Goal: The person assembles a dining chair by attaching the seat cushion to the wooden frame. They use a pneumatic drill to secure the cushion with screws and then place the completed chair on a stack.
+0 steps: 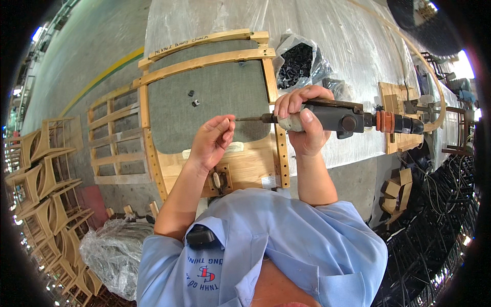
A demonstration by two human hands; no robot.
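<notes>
Gripping a pneumatic screwdriver (337, 118) around its pale front barrel, the right hand (302, 125) holds the tool level above the counter (348, 61), fingers wrapped tight over the top and thumb pressed along the near side. The tool lies sideways, its dark body and orange hose coupling (384, 122) trailing off to the right, so that the thin bit (249, 118) points left toward the other hand. The left hand (212, 143) is raised just beside the bit's tip, fingertips drawn together as if pinching something small at the point; whatever it holds is too small to make out. Judging by this pose, the tool is kept horizontal and steady so the left fingers can meet its tip.

Below both hands lies a wooden chair frame (204, 61) with a grey fabric panel (215, 97), resting flat on the plastic-covered counter. Two small dark fittings (193, 98) sit on the fabric, far from the left hand and a little to its left. A clear bag of black parts (299, 61) rests at the frame's far right corner. Stacked wooden chair frames (43, 169) stand on the floor at left.
</notes>
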